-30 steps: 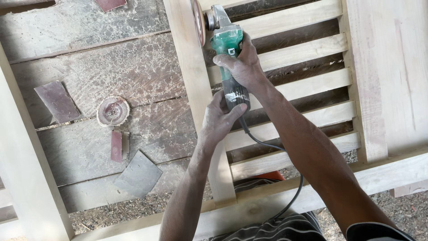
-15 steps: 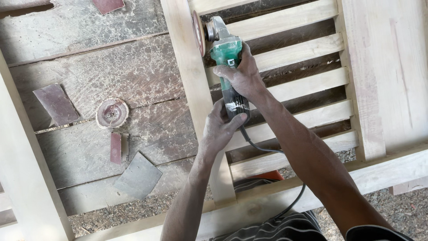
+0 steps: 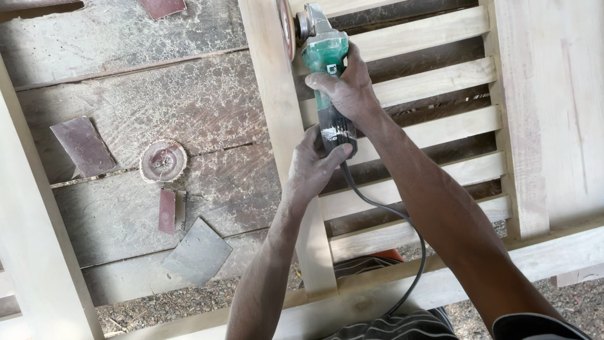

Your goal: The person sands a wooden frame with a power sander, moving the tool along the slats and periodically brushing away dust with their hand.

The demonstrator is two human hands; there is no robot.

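Both hands grip a green grinder [image 3: 324, 53]: the right hand [image 3: 346, 91] wraps its middle, the left hand [image 3: 313, 165] holds its dark rear end. Its disc [image 3: 286, 26] lies against an upright rail [image 3: 270, 113] of a pale slatted wooden frame [image 3: 434, 82]. Worn sandpaper pieces [image 3: 82, 146] lie on dusty boards [image 3: 157, 101].

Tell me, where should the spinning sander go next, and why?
Probably a little further along the upright wooden post. The sanding disc of the green grinder presses on that post's side near the top, the right hand and left hand both grip it, and much of the post lies below.
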